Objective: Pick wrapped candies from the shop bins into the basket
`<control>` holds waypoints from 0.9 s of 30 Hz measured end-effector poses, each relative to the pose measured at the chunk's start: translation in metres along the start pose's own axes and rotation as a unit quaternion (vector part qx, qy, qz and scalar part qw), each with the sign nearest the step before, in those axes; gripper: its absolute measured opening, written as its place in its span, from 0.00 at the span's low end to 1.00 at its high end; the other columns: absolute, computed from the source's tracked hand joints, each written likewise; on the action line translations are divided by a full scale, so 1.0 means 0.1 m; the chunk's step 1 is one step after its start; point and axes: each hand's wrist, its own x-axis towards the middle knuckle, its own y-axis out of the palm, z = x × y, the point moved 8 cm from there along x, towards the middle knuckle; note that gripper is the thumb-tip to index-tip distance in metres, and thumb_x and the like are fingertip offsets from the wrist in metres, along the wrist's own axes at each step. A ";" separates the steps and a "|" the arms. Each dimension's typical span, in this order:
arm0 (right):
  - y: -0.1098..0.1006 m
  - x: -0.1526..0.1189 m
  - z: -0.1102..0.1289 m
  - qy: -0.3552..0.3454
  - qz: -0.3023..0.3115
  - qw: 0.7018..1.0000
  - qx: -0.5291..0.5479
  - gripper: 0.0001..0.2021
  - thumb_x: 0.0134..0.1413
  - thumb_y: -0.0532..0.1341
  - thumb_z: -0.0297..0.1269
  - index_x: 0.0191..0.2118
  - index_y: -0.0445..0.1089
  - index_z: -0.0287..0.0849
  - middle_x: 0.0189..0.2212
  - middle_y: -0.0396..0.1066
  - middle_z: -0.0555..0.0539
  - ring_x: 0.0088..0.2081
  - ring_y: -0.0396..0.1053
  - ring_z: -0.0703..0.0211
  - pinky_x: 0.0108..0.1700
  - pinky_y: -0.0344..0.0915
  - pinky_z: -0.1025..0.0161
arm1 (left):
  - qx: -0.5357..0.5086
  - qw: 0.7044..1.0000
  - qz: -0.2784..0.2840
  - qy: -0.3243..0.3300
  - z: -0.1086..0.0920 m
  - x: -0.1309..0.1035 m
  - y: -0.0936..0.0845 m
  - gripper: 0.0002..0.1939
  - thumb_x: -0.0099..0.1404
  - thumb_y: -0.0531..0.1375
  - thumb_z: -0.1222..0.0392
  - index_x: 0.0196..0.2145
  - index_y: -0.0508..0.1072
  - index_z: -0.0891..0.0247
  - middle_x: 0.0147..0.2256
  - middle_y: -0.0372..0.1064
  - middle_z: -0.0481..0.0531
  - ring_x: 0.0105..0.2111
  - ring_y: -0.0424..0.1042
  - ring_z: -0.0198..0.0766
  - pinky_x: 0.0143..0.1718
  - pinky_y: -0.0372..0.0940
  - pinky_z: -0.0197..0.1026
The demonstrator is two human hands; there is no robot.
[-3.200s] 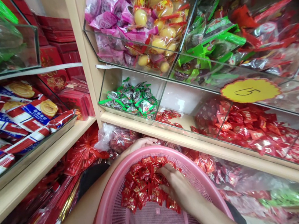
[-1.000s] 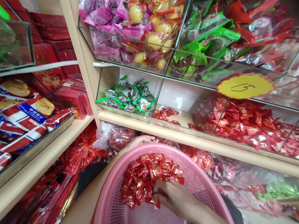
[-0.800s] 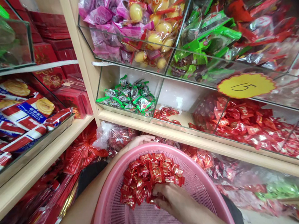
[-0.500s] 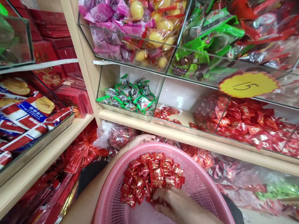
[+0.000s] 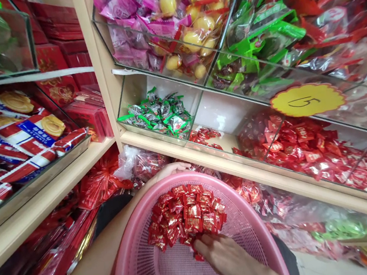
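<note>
A round pink plastic mesh basket (image 5: 132,235) stands low in front of me. On its far inner side lies a heap of small candies (image 5: 187,212) in shiny red wrappers with gold print. My left hand (image 5: 174,168) curls along the outside of the far rim, gripping the basket; part of the hand is hidden behind it. Inside the basket, my right hand (image 5: 216,253) is at the near edge of the heap. Its fingers are bent together on a red-wrapped candy (image 5: 199,257) that pokes out below them.
Wooden shelves (image 5: 157,145) with clear bins surround the basket. Green-wrapped candies (image 5: 165,115) and red candies (image 5: 300,139) fill lower bins. Biscuit packs (image 5: 29,136) lie at left, a yellow price tag (image 5: 308,99) hangs at right, and bagged goods (image 5: 319,232) lie beneath the shelf.
My right hand has shifted slightly right and toward me, and a red candy now shows below its fingers. My left hand stays at the far rim.
</note>
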 end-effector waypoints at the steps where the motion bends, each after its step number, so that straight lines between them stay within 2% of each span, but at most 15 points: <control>1: 0.03 0.02 0.04 -0.012 0.000 0.999 -0.039 0.19 0.48 0.51 0.16 0.43 0.65 0.43 0.37 0.72 0.45 0.36 0.69 0.57 0.37 0.62 0.62 | 0.001 1.000 -0.003 0.001 0.00 0.00 0.00 0.18 0.64 0.54 0.53 0.43 0.68 0.72 0.40 0.67 0.56 0.39 0.68 0.37 0.42 0.65 0.44; 4: 0.12 0.10 0.12 -0.032 0.016 0.990 -0.133 0.18 0.49 0.51 0.16 0.42 0.66 0.41 0.33 0.72 0.43 0.33 0.69 0.56 0.34 0.63 0.60 | 0.005 1.000 -0.015 -0.001 -0.01 -0.01 0.00 0.18 0.63 0.54 0.53 0.43 0.68 0.72 0.40 0.67 0.57 0.39 0.68 0.37 0.41 0.65 0.44; 7: 0.11 0.15 0.18 -0.057 0.008 0.987 -0.153 0.19 0.49 0.51 0.17 0.45 0.65 0.41 0.33 0.73 0.44 0.33 0.68 0.55 0.34 0.64 0.59 | 0.009 1.000 -0.015 -0.012 0.00 -0.02 0.00 0.18 0.63 0.54 0.54 0.43 0.68 0.72 0.40 0.66 0.56 0.39 0.67 0.37 0.41 0.65 0.44; 10: 0.05 0.14 0.20 -0.071 -0.010 0.988 -0.136 0.19 0.50 0.51 0.17 0.44 0.65 0.43 0.33 0.72 0.45 0.34 0.68 0.55 0.35 0.64 0.59 | 0.010 1.000 -0.007 -0.018 0.00 -0.02 0.00 0.16 0.64 0.54 0.54 0.42 0.68 0.72 0.40 0.66 0.56 0.39 0.67 0.37 0.42 0.65 0.44; 14: 0.05 0.11 0.17 -0.060 0.001 0.991 -0.122 0.16 0.50 0.52 0.18 0.41 0.65 0.41 0.35 0.71 0.44 0.36 0.68 0.54 0.39 0.64 0.59 | 0.013 1.000 -0.004 -0.022 0.01 -0.02 0.00 0.16 0.64 0.54 0.54 0.42 0.68 0.72 0.40 0.66 0.56 0.39 0.67 0.36 0.42 0.64 0.44; 18: 0.14 0.08 0.12 -0.014 0.060 0.998 -0.027 0.09 0.51 0.58 0.30 0.41 0.65 0.41 0.37 0.71 0.46 0.39 0.69 0.54 0.39 0.63 0.61 | 0.020 0.999 -0.005 -0.028 0.02 -0.05 0.02 0.17 0.64 0.54 0.55 0.43 0.68 0.72 0.40 0.66 0.56 0.39 0.67 0.37 0.41 0.65 0.43; 20: 0.20 0.07 0.12 0.008 0.101 0.995 0.018 0.10 0.51 0.59 0.35 0.40 0.65 0.41 0.38 0.71 0.46 0.40 0.69 0.53 0.39 0.63 0.62 | 0.024 0.999 0.001 -0.031 0.01 -0.07 0.04 0.16 0.64 0.54 0.55 0.43 0.68 0.71 0.40 0.66 0.56 0.39 0.67 0.36 0.41 0.65 0.43; 24: 0.24 0.07 0.11 0.047 0.150 0.986 0.047 0.11 0.51 0.58 0.35 0.42 0.65 0.39 0.40 0.71 0.44 0.41 0.69 0.52 0.41 0.62 0.62 | 0.030 0.999 0.010 -0.031 0.00 -0.11 0.06 0.15 0.64 0.54 0.56 0.43 0.68 0.71 0.41 0.65 0.56 0.39 0.67 0.35 0.41 0.65 0.42; 27: 0.19 0.10 0.10 0.052 0.127 0.988 0.065 0.11 0.52 0.58 0.34 0.42 0.65 0.40 0.42 0.69 0.44 0.43 0.67 0.53 0.44 0.60 0.62 | 0.034 0.999 0.009 -0.031 0.00 -0.11 0.06 0.16 0.64 0.54 0.56 0.44 0.67 0.71 0.41 0.65 0.56 0.39 0.67 0.36 0.41 0.65 0.43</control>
